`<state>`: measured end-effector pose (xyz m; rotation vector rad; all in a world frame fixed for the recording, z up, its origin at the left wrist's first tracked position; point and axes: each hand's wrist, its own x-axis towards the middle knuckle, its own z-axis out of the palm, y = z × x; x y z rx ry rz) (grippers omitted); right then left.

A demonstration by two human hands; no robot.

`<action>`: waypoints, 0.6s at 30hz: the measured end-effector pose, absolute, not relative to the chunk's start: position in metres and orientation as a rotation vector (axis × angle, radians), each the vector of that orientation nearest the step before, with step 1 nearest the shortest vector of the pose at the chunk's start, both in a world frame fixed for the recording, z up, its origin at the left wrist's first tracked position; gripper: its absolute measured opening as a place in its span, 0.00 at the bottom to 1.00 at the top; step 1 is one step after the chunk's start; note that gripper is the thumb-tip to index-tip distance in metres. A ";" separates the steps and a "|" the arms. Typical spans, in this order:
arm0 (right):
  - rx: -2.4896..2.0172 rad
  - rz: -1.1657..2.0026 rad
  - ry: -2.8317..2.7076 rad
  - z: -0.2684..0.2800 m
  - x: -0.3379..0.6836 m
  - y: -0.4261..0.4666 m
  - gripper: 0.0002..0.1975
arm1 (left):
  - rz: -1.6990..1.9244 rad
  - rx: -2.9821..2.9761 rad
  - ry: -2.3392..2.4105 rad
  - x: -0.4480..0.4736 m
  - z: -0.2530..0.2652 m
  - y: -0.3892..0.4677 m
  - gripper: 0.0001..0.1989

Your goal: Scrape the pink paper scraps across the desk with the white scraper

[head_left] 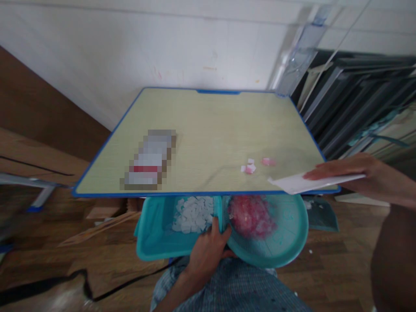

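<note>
My left hand is down in front of the table, its fingers closed over the touching rims of a teal rectangular basin and a teal round basket. Small white pieces lie heaped in the basin, and a pink, translucent heap is in the round basket. My right hand pinches a thin, flat white sheet over the table's right front corner. Left of the sheet, a few tiny pink and white pieces lie on the tabletop, with another pink piece beside them.
The blue-edged table stands against a white wall. A pixelated box-like object lies on its left side. A clear plastic bottle stands behind the right corner, near stacked dark panels. A grey dustpan-like tray rests on the floor.
</note>
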<state>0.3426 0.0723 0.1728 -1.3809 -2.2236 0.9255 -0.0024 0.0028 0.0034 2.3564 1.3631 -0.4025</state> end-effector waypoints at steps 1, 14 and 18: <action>-1.354 0.945 -2.237 0.174 0.339 0.071 0.13 | -0.402 2.355 1.361 -0.002 0.003 0.003 0.31; -0.888 0.883 -2.461 0.157 0.200 0.128 0.14 | -0.407 2.337 1.325 -0.002 0.001 0.004 0.33; -0.917 0.829 -2.349 0.149 0.174 0.136 0.13 | -0.394 2.340 1.323 -0.001 0.002 0.003 0.35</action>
